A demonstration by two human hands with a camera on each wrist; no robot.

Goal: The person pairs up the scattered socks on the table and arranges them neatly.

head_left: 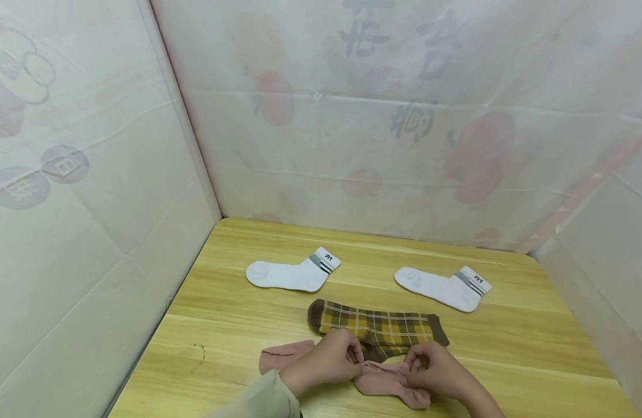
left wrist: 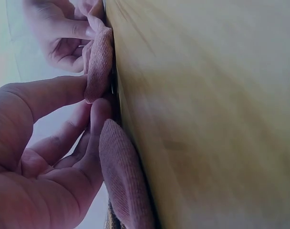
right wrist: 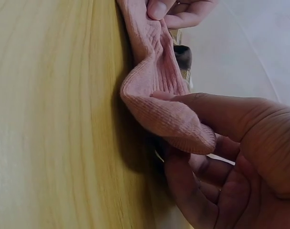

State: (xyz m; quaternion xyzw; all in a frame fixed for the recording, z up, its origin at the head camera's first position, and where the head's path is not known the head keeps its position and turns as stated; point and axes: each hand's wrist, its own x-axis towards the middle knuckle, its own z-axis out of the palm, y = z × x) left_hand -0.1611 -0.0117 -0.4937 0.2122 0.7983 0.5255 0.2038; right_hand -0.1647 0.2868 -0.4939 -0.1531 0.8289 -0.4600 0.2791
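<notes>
"Pink ribbed knit sits nearest; what grips that sock point(head_left: 384, 382)?"

"Both hands, at the near part of the tabletop point(head_left: 221, 371). The left hand point(head_left: 332, 359) pinches its left end, thumb against fingertips; the right hand point(head_left: 434, 371) pinches near the other end, thumb above, fingers curled beneath."

"And to the left?"

"A second pink sock point(head_left: 283, 356), just beside the left hand and partly hidden by it. Right beyond the hands lies brown-and-yellow plaid hosiery point(head_left: 404, 325); I can't tell whether it's one piece or two."

"Any labels?"

"Farther back, two white socks point(head_left: 284, 276) lie apart, striped at the cuffs, each with a small dark mark point(head_left: 328, 256) resembling 'A1', too small to be sure."

"Behind those?"

"A pale printed sheet point(head_left: 300, 133) with large grey characters point(head_left: 365, 38), one resembling 开, the rest too faded to read."
</notes>
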